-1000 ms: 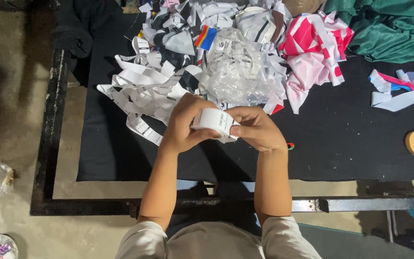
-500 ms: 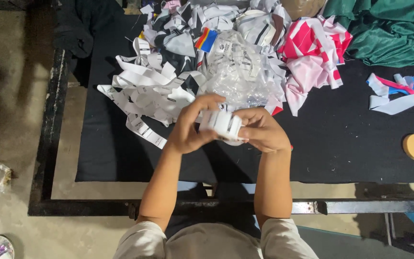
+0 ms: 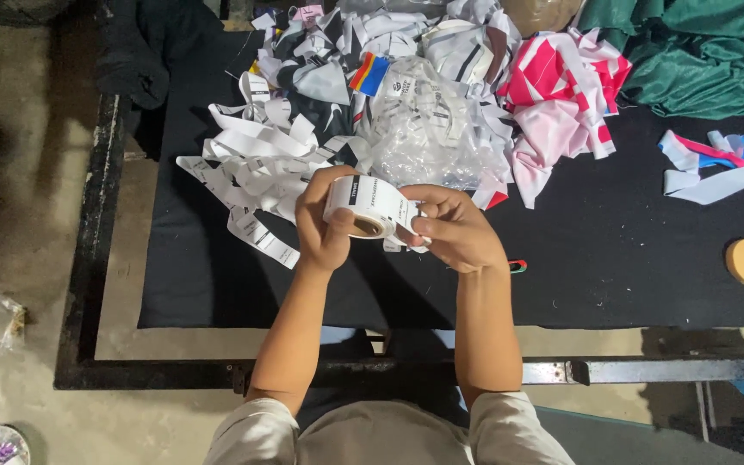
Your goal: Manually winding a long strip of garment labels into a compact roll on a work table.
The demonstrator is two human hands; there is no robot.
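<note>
Both hands are up over the near-middle of the black cloth-covered counter (image 3: 613, 284), left hand (image 3: 325, 226) fingers wrapped round the white roll of paper labels (image 3: 370, 205), right hand (image 3: 454, 231) fingers pinching its loose end, and it looks light, stiff-cored, best gripped by the sides.

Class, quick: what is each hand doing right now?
Left hand: closed around the white label roll.
Right hand: closed, pinching the roll's loose end.
</note>
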